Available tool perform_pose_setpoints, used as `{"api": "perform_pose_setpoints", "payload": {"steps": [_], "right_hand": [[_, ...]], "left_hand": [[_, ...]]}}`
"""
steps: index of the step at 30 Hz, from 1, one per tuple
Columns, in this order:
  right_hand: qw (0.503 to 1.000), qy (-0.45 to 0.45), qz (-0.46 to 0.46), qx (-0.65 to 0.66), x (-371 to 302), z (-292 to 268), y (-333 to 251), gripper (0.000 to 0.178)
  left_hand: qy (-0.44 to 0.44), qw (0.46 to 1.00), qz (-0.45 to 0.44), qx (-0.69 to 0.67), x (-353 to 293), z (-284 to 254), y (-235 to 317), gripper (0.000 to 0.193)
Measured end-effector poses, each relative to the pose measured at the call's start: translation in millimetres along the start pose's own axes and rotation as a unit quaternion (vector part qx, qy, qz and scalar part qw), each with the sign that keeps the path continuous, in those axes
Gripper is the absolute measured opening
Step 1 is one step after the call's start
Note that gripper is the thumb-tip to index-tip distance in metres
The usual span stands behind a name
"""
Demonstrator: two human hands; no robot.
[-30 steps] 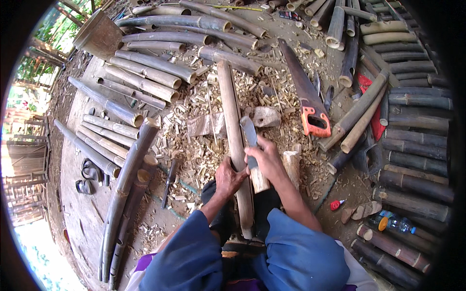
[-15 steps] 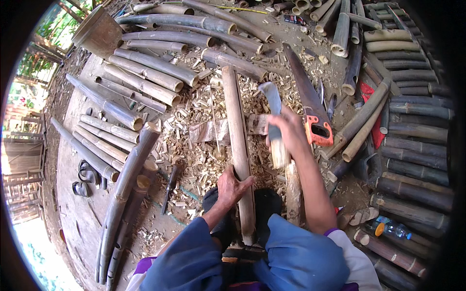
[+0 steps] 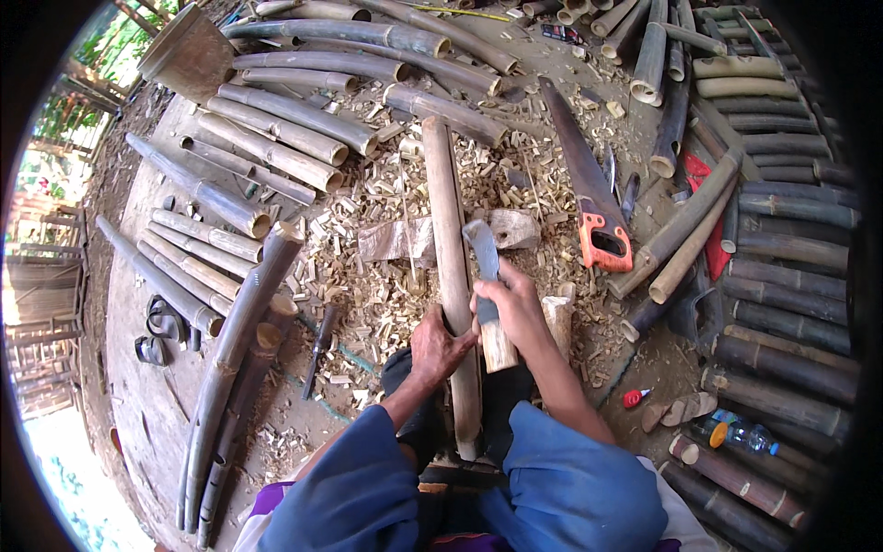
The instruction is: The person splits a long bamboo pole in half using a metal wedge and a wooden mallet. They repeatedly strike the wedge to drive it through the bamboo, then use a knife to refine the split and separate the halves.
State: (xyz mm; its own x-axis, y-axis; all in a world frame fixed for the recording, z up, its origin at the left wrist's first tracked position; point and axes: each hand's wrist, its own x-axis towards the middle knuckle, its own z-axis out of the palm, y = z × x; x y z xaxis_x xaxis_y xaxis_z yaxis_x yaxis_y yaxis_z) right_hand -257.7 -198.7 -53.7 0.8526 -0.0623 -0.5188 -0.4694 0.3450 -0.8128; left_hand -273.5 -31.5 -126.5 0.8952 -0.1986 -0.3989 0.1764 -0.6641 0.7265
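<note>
While the left hand (image 3: 436,348) curls round the bamboo pole (image 3: 447,212) between the knees (image 3: 556,460), from my end I can see the right hand (image 3: 517,311) gripping a wood-handled blade (image 3: 482,247), but not what's in the bucket (image 3: 187,57).

A flat grey-brown floor (image 3: 138,391) spreads beneath everything, thickly littered toward its middle with pale wood chips (image 3: 395,308). A strip of brown, bare earth (image 3: 108,179) borders it at the left. Beyond that strip stands 1 open-sided wall of slats (image 3: 44,296), with light coming through its gaps. Green foliage (image 3: 101,66) shows outside at the upper left, while washed-out daylight (image 3: 64,483) glares at the lower left.
</note>
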Motion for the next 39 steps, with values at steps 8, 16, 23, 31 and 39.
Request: {"api": "perform_pose_setpoints", "payload": {"steps": [8,16,23,31,39], "right_hand": [[0.999,-0.014,-0.020,-0.039,62.3,-1.2,-32.9,0.021],[0.988,-0.005,-0.086,-0.127,99.4,7.1,-57.7,0.029],[0.992,-0.011,-0.078,-0.103,100.6,3.8,-51.1,0.043],[0.983,0.008,-0.121,-0.135,162.1,8.1,-85.5,0.033],[0.993,-0.064,-0.055,-0.078,27.6,-10.2,-36.3,0.055]], "left_hand": [[0.004,0.999,-0.009,0.031,0.8,2.6,-1.4,0.067],[0.001,0.999,0.003,0.037,0.8,3.5,1.5,0.065],[0.005,1.000,0.005,0.029,-0.2,2.3,-1.0,0.064],[-0.005,1.000,0.006,0.030,0.6,3.4,0.4,0.063],[-0.135,0.932,0.008,-0.337,14.4,-10.4,-34.5,0.063]]}}
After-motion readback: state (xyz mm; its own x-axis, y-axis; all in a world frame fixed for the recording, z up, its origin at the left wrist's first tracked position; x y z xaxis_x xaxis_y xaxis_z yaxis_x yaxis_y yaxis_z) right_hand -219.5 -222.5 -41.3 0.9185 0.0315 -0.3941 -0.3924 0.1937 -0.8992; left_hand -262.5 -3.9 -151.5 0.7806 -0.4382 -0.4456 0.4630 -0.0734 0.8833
